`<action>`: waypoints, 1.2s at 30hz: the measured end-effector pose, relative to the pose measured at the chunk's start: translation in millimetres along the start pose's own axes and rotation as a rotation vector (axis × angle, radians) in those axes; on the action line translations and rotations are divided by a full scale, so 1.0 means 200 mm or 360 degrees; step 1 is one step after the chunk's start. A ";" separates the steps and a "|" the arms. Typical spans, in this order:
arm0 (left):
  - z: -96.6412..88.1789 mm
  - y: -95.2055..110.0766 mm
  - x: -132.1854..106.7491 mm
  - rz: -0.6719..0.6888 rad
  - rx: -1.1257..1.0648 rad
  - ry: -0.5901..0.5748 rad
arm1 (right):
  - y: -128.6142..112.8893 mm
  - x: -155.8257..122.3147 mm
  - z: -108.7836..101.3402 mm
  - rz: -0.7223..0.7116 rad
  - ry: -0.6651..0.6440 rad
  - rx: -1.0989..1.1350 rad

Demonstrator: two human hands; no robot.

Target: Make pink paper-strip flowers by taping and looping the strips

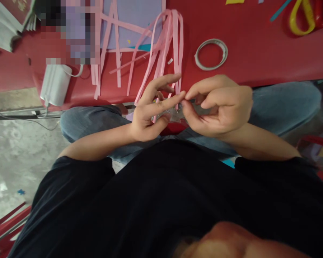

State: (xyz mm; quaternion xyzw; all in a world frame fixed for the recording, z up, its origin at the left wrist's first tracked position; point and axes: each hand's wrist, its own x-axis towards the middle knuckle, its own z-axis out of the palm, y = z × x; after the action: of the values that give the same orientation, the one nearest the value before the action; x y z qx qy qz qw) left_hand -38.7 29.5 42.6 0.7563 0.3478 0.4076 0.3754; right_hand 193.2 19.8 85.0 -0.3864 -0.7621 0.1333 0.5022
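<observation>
White box (56, 85), perhaps a charger, blue scrap (20, 192) on grey floor (16, 150)

1. The bench (255, 57) is a plain red.
2. Toward 12 o'clock, the looping paper strips (174, 21) are all pink.
3. At 11 o'clock lies a lavender sheet (137, 14), crossed by the same pink.
4. At 1 o'clock, the tape ring (207, 67) is greyish white.
5. At 2 o'clock, a bright yellow loop (293, 19) neighbours a blue strip (280, 10).
6. At 10 o'clock, the adapter (55, 84) is white.
7. At 6 o'clock, the shirt (161, 200) is plain black.
8. At 9 o'clock, the floor (18, 143) is mottled grey.
</observation>
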 end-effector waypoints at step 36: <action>0.04 -0.06 -0.01 0.0292 -0.0084 -0.0050 | 0.04 0.04 -0.01 -0.0195 0.0123 0.0048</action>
State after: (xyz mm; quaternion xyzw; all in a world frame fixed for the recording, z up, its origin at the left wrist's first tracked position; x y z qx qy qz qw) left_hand -34.8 30.2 28.7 0.7811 0.2604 0.4373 0.3617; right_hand 196.7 29.2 86.3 -0.3362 -0.7622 0.0986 0.5443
